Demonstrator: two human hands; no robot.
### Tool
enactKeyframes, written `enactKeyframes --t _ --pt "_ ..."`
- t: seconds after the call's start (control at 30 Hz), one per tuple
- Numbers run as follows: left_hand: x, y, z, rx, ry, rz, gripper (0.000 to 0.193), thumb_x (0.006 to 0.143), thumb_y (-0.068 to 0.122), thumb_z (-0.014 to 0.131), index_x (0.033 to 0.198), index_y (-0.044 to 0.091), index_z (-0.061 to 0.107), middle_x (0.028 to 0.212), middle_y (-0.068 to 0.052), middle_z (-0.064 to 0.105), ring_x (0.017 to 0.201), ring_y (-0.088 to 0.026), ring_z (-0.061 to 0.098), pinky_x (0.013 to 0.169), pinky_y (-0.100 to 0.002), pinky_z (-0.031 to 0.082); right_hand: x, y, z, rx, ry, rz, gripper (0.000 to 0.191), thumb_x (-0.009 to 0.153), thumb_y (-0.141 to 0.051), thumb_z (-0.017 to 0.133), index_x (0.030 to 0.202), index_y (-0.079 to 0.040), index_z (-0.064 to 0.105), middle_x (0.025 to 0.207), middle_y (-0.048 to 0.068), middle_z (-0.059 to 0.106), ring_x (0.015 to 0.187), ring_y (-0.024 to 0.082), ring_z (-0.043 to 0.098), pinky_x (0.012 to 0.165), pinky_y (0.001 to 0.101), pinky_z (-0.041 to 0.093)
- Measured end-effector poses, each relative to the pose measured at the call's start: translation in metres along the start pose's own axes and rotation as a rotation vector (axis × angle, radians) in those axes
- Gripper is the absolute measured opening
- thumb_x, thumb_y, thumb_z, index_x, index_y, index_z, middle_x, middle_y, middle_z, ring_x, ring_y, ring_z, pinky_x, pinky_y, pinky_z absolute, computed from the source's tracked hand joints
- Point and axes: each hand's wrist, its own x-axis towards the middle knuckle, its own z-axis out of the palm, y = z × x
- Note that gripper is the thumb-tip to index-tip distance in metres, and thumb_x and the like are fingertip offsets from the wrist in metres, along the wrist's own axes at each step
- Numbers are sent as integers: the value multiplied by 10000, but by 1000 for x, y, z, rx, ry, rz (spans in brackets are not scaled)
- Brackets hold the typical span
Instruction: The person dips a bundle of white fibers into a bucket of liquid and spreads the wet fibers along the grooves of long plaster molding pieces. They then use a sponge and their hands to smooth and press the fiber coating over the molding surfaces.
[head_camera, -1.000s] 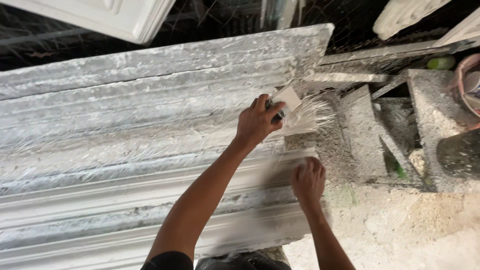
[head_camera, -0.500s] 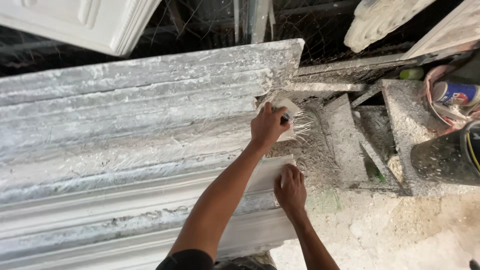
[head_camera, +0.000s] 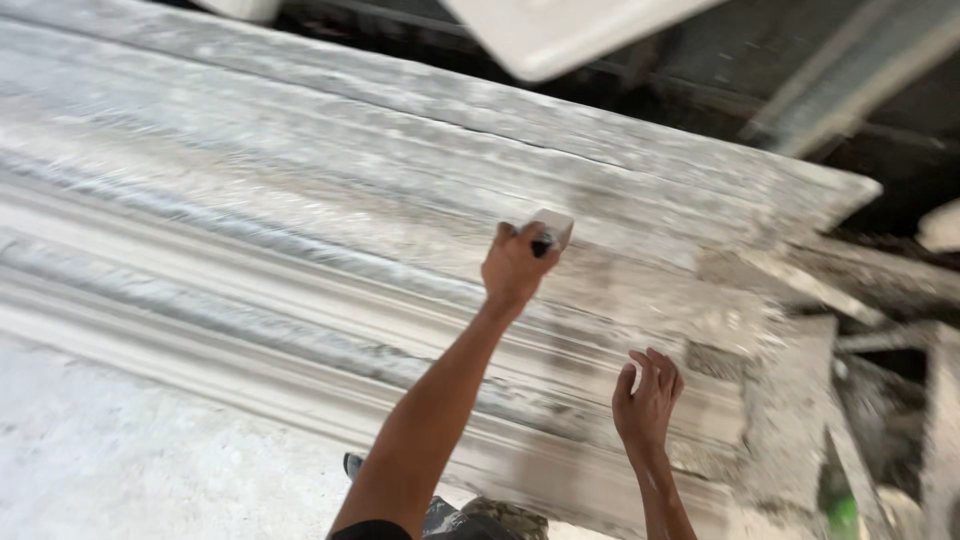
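Plaster cornice mould (head_camera: 300, 230) under a brush-holding hand
Left hand (head_camera: 515, 265) grips a pale brush (head_camera: 550, 232) upon the mould, whose long axis runs diagonally; right hand (head_camera: 647, 400), fingers loosely spread, hovers nearer its lower edge.

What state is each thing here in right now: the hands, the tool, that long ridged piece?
Left hand: closed around a brush.
Brush: gripped, pressed to the mould.
Right hand: open, empty, fingers spread just above the mould.
Long ridged plaster mould: lying flat, streaked with wet-looking grey coating.
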Motion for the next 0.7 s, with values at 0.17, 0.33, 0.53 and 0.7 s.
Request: enactKeyframes --t 0.17,0.33,0.53,0.7 --pt "45 -150 -143 270 217 103 472 757 306 837 1196 184 716 1167 -145 593 1036 -331 663 687 -456 605 7 -140 81 125 -54 -85 234 973 -75 609 1206 -74 633 1291 146 606 1321 336 505 1156 527 338" --pt "87 -278 -270 -59 62 -125 442 841 407 845 1220 224 711 1218 -142 584 1014 -317 650 744 -461 590 24 -326 195 191 -113 -198 242 987 -78 607 1228 -65 624 1308 160 600 1323 344 494 1154 512 329" --pt "111 -382 -394 116 140 25 519 787 332 803 1283 279 658 1297 -104 592 1070 -328 655 749 -461 611 26 -515 286 331 -192 -266 259 1006 -111 580 1255 -48 613 1328 178 595 1319 364 506 1155 499 341" --pt "152 -471 -481 193 158 -49 512 805 337 804 1287 252 658 1302 -122 573 1049 -349 641 753 -477 595 51 -597 360 353 -221 -265 287 1017 -134 549 1282 -41 608 1337 182 597 1325 360 512 1169 504 345"
